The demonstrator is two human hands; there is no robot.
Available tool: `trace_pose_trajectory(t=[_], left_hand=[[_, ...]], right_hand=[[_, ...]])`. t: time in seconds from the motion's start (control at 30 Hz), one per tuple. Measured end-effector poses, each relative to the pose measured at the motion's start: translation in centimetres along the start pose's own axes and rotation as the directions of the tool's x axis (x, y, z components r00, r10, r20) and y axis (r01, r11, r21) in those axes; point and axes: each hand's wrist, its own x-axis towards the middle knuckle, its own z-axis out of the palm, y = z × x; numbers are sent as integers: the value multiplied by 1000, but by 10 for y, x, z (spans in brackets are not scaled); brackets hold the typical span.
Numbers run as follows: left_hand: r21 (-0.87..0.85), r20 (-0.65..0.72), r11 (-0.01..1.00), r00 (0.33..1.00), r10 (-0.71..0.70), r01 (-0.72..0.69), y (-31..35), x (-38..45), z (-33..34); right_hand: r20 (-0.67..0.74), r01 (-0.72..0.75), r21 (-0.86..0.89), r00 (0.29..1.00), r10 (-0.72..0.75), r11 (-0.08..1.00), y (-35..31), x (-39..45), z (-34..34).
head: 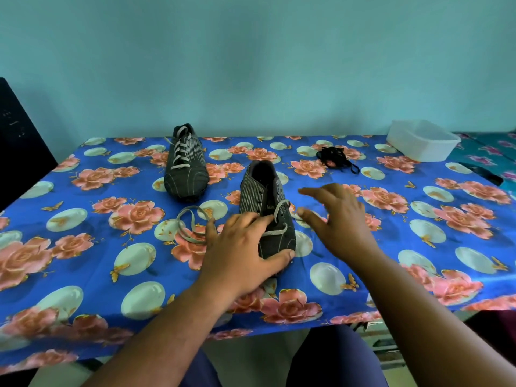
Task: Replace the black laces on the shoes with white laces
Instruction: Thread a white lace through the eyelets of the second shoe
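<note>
Two dark pinstriped shoes stand on the floral tablecloth. The far shoe point(185, 163) is fully laced in white. On the near shoe point(265, 208) a white lace point(276, 219) runs only through the lowest eyelets, its loose end looping on the cloth to the left. My left hand point(245, 252) lies over the toe of that shoe, thumb along its right side, fingers at the lace. My right hand point(335, 219) hovers just right of the shoe with fingers spread, holding nothing. A heap of black laces point(335, 157) lies at the back right.
A white plastic tub point(423, 141) stands at the back right corner. A dark object point(480, 173) lies near the table's right edge. A black chair back point(19, 141) rises at the left. The wall runs close behind the table.
</note>
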Motion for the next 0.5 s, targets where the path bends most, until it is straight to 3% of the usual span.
trace_pose_trajectory(t=[0.1,0.27,0.37,0.5], left_hand=[[10,8,1000,1000,8,-8,-1,0,0],[29,18,1000,1000,0,0,-1,1,-1],[15,9,1000,1000,-4,3,-1,0,-1],[-8,16,1000,1000,-6,6,-3,-1,0]], right_hand=[[105,166,-55,982,-160,985,-16,-1,8],[33,246,-71,969,-244,967,-21,4,8],[-22,235,0,972,-234,972,-16,10,1],[-242,169,251,964,-108,953,-12,20,-17]])
